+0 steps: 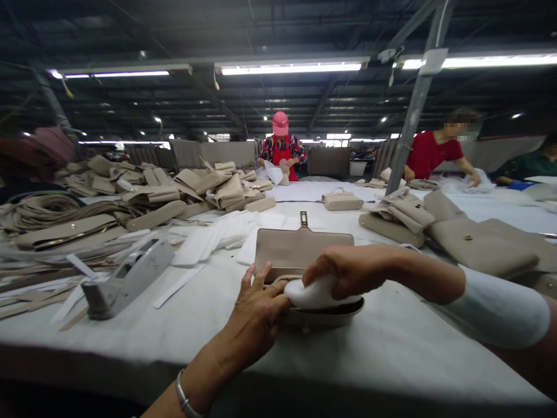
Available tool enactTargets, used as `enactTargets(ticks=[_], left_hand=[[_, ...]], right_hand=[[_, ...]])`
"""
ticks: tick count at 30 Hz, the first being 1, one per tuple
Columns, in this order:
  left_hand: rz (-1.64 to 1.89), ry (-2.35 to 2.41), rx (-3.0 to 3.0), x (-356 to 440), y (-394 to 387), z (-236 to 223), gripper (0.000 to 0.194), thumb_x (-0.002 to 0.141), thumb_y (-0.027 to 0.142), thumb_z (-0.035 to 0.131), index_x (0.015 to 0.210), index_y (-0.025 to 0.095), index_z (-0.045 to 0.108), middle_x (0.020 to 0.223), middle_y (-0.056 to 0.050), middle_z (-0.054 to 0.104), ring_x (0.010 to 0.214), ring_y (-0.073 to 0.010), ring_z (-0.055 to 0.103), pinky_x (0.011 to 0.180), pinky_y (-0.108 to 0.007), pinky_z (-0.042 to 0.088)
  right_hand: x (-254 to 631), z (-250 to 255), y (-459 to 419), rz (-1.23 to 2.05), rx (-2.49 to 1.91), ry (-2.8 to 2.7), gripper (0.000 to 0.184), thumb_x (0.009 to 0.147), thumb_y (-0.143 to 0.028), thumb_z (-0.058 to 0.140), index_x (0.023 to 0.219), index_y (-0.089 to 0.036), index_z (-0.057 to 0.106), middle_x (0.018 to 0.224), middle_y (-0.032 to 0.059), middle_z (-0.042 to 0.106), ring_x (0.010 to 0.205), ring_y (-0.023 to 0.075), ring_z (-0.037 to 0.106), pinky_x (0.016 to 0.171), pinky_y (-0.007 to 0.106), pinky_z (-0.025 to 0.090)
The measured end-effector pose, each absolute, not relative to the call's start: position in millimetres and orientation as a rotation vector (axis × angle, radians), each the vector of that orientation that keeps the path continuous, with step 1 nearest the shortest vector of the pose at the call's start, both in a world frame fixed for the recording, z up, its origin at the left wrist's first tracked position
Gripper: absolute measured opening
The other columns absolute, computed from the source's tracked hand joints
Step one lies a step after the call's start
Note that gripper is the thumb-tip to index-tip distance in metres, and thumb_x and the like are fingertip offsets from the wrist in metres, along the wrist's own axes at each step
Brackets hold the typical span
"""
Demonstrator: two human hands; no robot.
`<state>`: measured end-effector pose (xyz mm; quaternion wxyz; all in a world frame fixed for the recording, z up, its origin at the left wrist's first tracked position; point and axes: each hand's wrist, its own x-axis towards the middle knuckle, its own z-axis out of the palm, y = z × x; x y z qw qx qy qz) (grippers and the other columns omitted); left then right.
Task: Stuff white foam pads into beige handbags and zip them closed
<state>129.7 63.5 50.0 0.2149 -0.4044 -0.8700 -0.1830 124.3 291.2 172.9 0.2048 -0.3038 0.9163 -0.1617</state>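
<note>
A beige handbag (pixel 300 249) lies open on the white table (pixel 391 342) in front of me, its flap with a metal clasp turned up and away. My right hand (pixel 348 270) is curled over a white wad of stuffing (pixel 313 295) and presses it into the bag's mouth. My left hand (pixel 256 310) rests at the bag's left rim, fingers partly spread, touching the rim and the stuffing. A silver bangle sits on my left wrist and a white sleeve guard covers my right forearm.
A grey tape dispenser (pixel 128 276) and white strips lie to the left. Piles of beige bag parts (pixel 191 188) and straps cover the far left. Finished bags (pixel 483 244) lie at right. A person in a pink cap (pixel 282 145) and one in red (pixel 430 154) work across the table.
</note>
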Motion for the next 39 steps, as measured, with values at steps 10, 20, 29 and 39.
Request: enactTargets(ticks=[10,20,29,39], left_hand=[[-0.527,-2.474,-1.183,127,59,49,0.034,0.073,0.009,0.059,0.098,0.03,0.065,0.132,0.003,0.053,0.139,-0.0374,0.017,0.107,-0.064,0.017],[-0.5,-2.514,-1.194,121,62,55,0.025,0.069,0.007,0.059,0.084,0.026,0.065,0.131,0.002,0.053,0.138,-0.0385,0.018,0.107,-0.064,0.016],[-0.487,-2.443,-1.209,116,63,51,0.021,0.068,0.01,0.063,0.083,0.025,0.065,0.125,0.0,0.058,0.135,-0.0371,0.025,0.106,-0.064,0.019],[-0.536,-2.503,-1.182,111,65,52,0.026,0.069,0.007,0.06,0.086,0.026,0.065,0.127,0.001,0.056,0.136,-0.0366,0.023,0.107,-0.062,0.015]], right_hand=[[101,157,311,-1.046,-0.793,2.411,0.049,0.06,-0.023,0.065,0.109,-0.016,0.068,0.093,0.0006,0.067,0.082,0.0185,0.06,0.07,0.024,0.048],[113,166,278,0.264,-0.774,3.046,0.03,0.068,-0.02,0.057,0.097,-0.018,0.066,0.082,0.0079,0.067,0.074,0.0227,0.062,0.059,0.027,0.04],[121,169,272,0.326,-1.07,2.794,0.035,0.065,-0.018,0.062,0.099,-0.024,0.068,0.083,0.005,0.069,0.078,0.0217,0.063,0.066,0.028,0.039],[88,137,232,0.402,-1.248,2.561,0.026,0.082,-0.033,0.055,0.101,-0.021,0.067,0.09,0.0052,0.069,0.072,0.0186,0.062,0.054,0.025,0.036]])
